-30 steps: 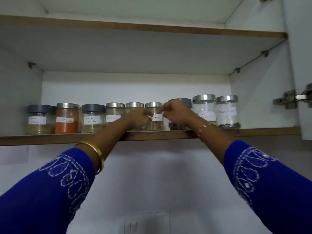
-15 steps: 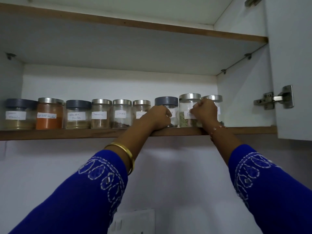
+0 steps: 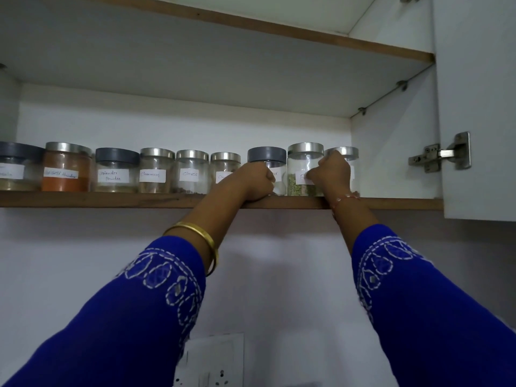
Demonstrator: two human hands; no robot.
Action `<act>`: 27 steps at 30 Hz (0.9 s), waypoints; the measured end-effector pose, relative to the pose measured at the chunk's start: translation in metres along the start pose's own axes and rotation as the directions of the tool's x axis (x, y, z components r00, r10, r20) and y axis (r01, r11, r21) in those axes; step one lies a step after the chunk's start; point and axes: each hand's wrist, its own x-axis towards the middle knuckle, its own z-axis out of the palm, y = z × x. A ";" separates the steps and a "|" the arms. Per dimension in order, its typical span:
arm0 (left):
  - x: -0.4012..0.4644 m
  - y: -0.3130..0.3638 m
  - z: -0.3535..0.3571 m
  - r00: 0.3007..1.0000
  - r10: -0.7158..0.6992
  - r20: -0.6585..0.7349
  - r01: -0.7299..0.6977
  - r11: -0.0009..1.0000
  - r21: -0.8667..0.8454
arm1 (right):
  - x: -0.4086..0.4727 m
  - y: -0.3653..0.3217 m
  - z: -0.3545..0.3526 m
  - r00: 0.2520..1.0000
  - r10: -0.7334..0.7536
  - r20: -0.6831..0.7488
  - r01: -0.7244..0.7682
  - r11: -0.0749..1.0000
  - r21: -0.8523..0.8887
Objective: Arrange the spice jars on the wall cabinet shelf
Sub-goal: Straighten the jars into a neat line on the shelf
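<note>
Several labelled glass spice jars stand in a row on the wooden cabinet shelf [image 3: 111, 199]. My left hand [image 3: 254, 181] rests on the shelf edge with curled fingers against the left side of the grey-lidded jar [image 3: 267, 157]. My right hand [image 3: 332, 174] is curled over the front of the rightmost steel-lidded jar [image 3: 346, 152], hiding most of it. Its knuckles overlap the label of the green-seed jar [image 3: 300, 166] beside it. Further left stand the jars labelled Cloves [image 3: 192, 170], Cinnamon [image 3: 155, 170], coriander powder [image 3: 116, 170] and an orange powder [image 3: 67, 167].
The open cabinet door [image 3: 480, 107] with its steel hinge [image 3: 441, 155] hangs at the right, close to my right hand. The upper shelf [image 3: 251, 26] runs overhead. A wall switch plate [image 3: 212, 361] sits below between my blue sleeves.
Both hands have moved right along the row, from the middle jars to the grey-lidded jar and the last jars. Since half a second ago they have barely shifted.
</note>
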 end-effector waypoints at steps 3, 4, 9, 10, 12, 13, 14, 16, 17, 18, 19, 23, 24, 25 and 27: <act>-0.003 0.003 -0.001 1.000 -0.013 0.009 0.012 0.997 0.073 | -0.002 0.000 0.000 0.997 -0.059 -0.050 0.059 0.998 0.009; -0.003 0.004 -0.001 1.000 -0.022 0.020 0.020 0.995 0.094 | -0.004 0.000 -0.001 0.996 -0.069 -0.057 0.070 0.997 0.021; -0.003 0.006 -0.002 0.993 -0.107 0.049 0.100 0.986 0.133 | -0.004 0.002 -0.002 0.991 -0.123 0.044 0.123 0.992 0.006; -0.003 0.007 -0.002 0.992 -0.118 0.051 0.111 0.985 0.130 | -0.002 0.003 -0.002 0.989 -0.128 0.080 0.128 0.992 0.004; -0.004 0.011 0.000 0.992 -0.119 0.038 0.114 0.987 0.111 | 0.001 0.005 -0.005 0.980 -0.140 0.140 0.142 0.990 -0.002; -0.004 0.013 0.001 0.993 -0.116 0.028 0.113 0.989 0.093 | 0.003 0.007 -0.006 0.975 -0.151 0.166 0.155 0.988 -0.011; -0.004 0.015 0.001 0.993 -0.118 0.022 0.117 0.991 0.067 | 0.005 0.008 -0.006 0.968 -0.165 0.191 0.172 0.985 -0.023; -0.002 0.019 0.001 0.990 -0.138 0.040 0.138 0.990 0.011 | 0.008 0.009 -0.007 0.953 -0.189 0.238 0.206 0.977 -0.050; -0.001 0.022 0.001 0.986 -0.151 0.065 0.151 0.989 0.004 | 0.009 0.010 -0.008 0.946 -0.198 0.258 0.220 0.974 -0.060; 0.001 0.026 0.001 0.983 -0.162 0.088 0.162 0.987 0.012 | 0.011 0.011 -0.008 0.939 -0.206 0.277 0.233 0.970 -0.071; 0.003 0.030 0.002 0.980 -0.169 0.103 0.167 0.986 0.026 | 0.013 0.011 -0.009 0.931 -0.212 0.297 0.248 0.965 -0.088; 0.017 0.040 0.016 0.958 -0.231 0.169 0.221 0.972 0.077 | 0.020 0.013 -0.008 0.893 -0.221 0.392 0.305 0.938 -0.165; 0.021 0.040 0.019 0.948 -0.244 0.206 0.223 0.967 0.120 | 0.022 0.012 -0.006 0.882 -0.209 0.423 0.310 0.932 -0.186; 0.026 0.039 0.021 0.938 -0.253 0.236 0.221 0.963 0.155 | 0.025 0.012 -0.004 0.870 -0.185 0.458 0.312 0.925 -0.218; 0.034 0.036 0.023 0.919 -0.284 0.275 0.229 0.949 0.214 | 0.030 0.013 0.002 0.839 -0.134 0.527 0.322 0.904 -0.282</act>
